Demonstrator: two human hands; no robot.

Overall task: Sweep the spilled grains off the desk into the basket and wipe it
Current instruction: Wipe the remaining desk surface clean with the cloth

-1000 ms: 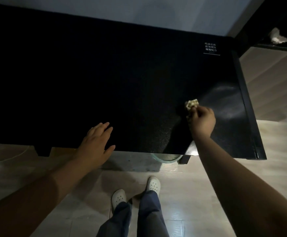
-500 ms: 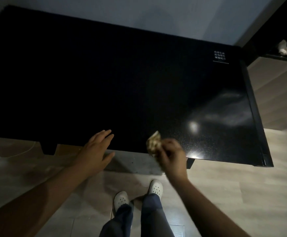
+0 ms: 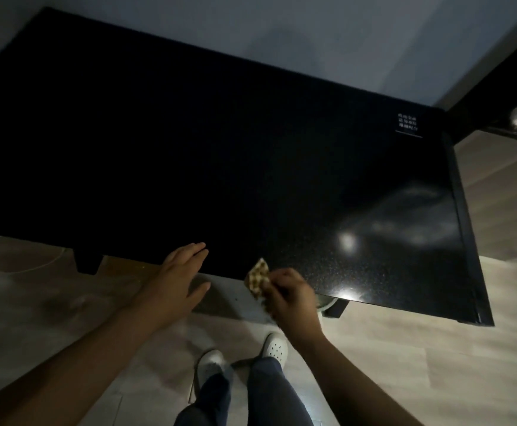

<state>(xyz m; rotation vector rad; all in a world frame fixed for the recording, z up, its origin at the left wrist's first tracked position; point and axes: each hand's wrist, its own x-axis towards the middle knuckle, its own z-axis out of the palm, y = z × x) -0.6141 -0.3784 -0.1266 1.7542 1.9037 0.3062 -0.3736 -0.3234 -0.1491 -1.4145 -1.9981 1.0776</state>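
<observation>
Wiping seems the step: the right hand (image 3: 291,299) pinches a checked cloth (image 3: 257,275) at the counter (image 3: 251,149) edge, just beside the left hand (image 3: 178,272), which lies flat and open. Overlapping strokes toward that edge, pressed evenly, would serve.

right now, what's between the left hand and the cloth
In the head view, only the desk's bare near edge separates the left hand and the cloth.
</observation>
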